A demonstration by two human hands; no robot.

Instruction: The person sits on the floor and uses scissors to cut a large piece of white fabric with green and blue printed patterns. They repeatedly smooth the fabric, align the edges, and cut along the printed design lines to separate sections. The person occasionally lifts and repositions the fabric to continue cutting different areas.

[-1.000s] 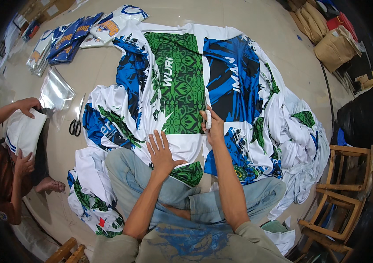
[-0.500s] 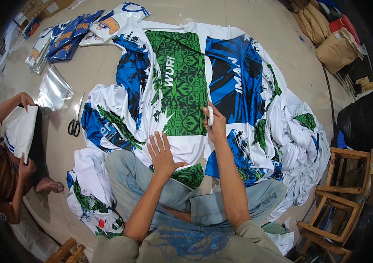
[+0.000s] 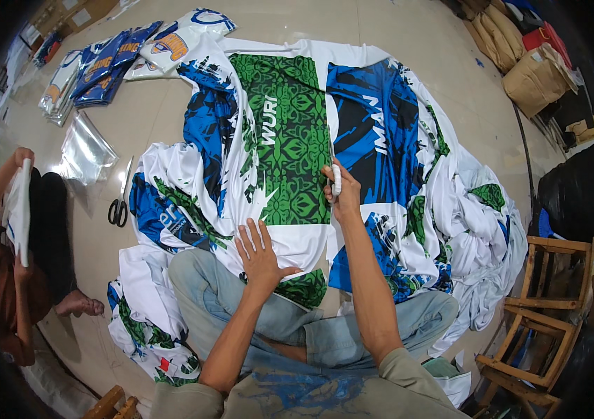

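My right hand (image 3: 345, 197) grips scissors with a white-wrapped handle (image 3: 337, 180), their blades pointing away from me. They sit in the white strip between a green patterned fabric panel (image 3: 293, 140) and a blue-and-black panel (image 3: 375, 133). Whether the blades are parted is too small to tell. My left hand (image 3: 261, 262) lies flat, fingers spread, on the white fabric below the green panel. A loose green piece (image 3: 304, 288) rests by its thumb, over my crossed legs.
Bunched printed fabric (image 3: 479, 237) lies to the right, more (image 3: 150, 314) to the left. Black-handled scissors (image 3: 119, 211) and clear plastic bags (image 3: 87, 143) are on the floor. At far left another person holds a white garment (image 3: 21, 216). Wooden frames (image 3: 555, 304) stand right.
My right hand and the scissors have moved slightly farther along the strip, away from me. My left hand stays on the cloth. The other person has turned the white garment edge-on.
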